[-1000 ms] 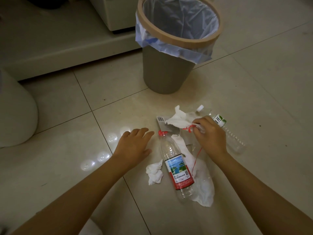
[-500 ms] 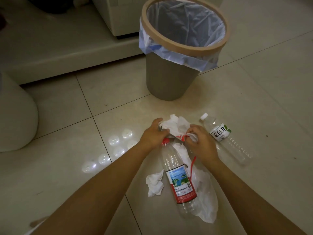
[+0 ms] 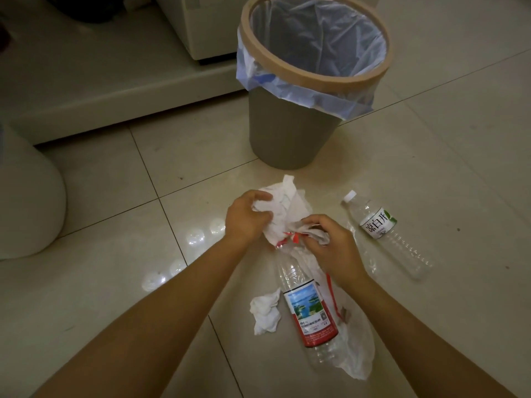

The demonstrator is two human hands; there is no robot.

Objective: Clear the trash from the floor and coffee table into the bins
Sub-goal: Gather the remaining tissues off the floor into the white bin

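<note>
A grey bin with a tan rim and a pale blue liner stands on the tiled floor ahead of me. In front of it, my left hand and my right hand both grip a bunch of crumpled white tissue. Under my hands lies a clear bottle with a red label, partly on a white plastic bag. A small tissue wad lies left of that bottle. A second clear bottle with a white cap and green-white label lies to the right.
A raised pale step and a white cabinet base lie behind the bin. A rounded white object stands at the left edge. Tiled floor stretches to the right of the bin.
My left hand came off the floor, moved right and closed on the tissue beside my right hand. The view has shifted closer to the bin.
</note>
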